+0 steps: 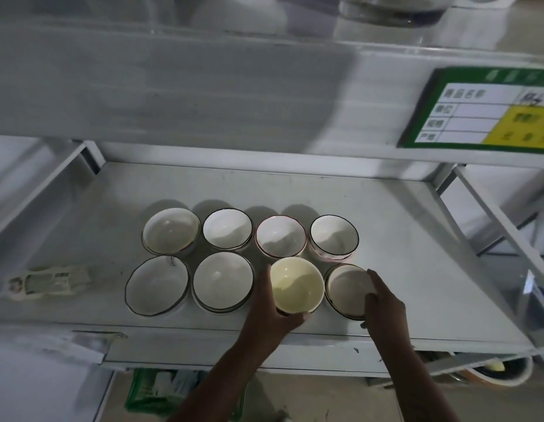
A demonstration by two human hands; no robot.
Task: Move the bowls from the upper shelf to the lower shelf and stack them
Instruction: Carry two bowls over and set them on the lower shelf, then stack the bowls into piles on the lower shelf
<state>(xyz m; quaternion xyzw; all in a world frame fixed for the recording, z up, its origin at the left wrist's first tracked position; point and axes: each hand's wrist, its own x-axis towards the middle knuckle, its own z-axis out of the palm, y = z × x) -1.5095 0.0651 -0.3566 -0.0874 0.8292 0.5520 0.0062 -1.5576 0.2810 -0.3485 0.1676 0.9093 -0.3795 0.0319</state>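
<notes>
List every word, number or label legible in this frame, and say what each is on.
Nothing can be quoted with confidence.
Green and yellow shelf tag on the upper shelf edge: printed table with characters, too blurred to read.
Flat packet lying on the shelf left of the bowls: printed label, too blurred and small.
Green package below the shelf: print unreadable.
Bowls: no text visible.

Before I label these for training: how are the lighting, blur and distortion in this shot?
Head view: dim light, each bowl throwing a soft shadow backward; the upper shelf and green price label are motion-blurred; wide-angle bending bows the shelf edges; the yellow bowl in the left hand stays fairly sharp.
</notes>
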